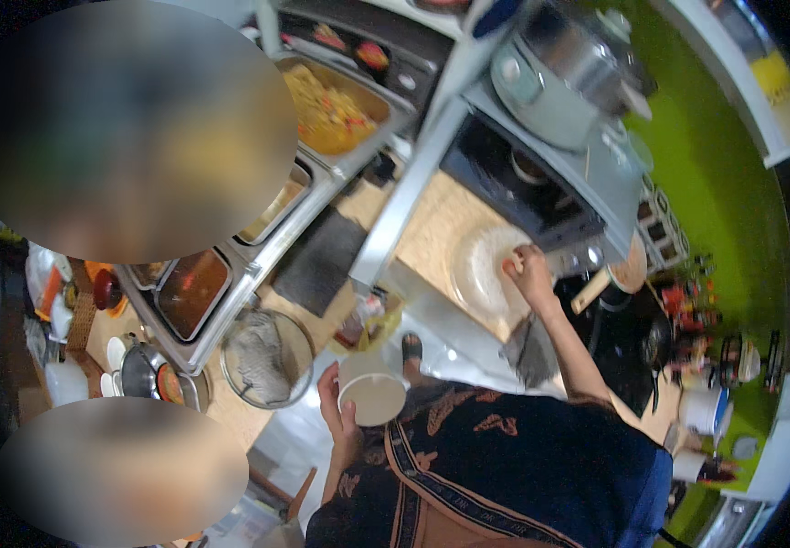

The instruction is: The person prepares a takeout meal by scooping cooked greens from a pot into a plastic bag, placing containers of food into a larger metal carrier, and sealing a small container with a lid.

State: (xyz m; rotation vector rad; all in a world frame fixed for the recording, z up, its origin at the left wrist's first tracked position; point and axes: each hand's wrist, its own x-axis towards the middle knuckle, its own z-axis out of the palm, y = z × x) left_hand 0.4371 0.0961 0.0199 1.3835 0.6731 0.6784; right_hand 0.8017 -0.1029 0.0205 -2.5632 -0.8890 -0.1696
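My left hand point(339, 411) holds a white round cup or tub point(372, 399) by its side, fingers on the outer wall and thumb near the rim. The cup's mouth faces the camera, and it looks pale and bare inside. My right hand point(528, 274) reaches to a clear round dish or lid point(480, 270) on the light wooden worktop, in front of the microwave oven. Its fingers are bent together over this round thing. Something small and reddish shows at the fingertips; whether it is held or is a fingertip cannot be told.
Steel food pans hold a yellow dish point(330, 116) and a dark red sauce point(193, 294). A microwave oven point(525, 178) carries a pot point(539, 96). Right of it lies a black hob point(624, 342). A sieve with grey cloth point(265, 356) sits left, near a yellow bag point(381, 322).
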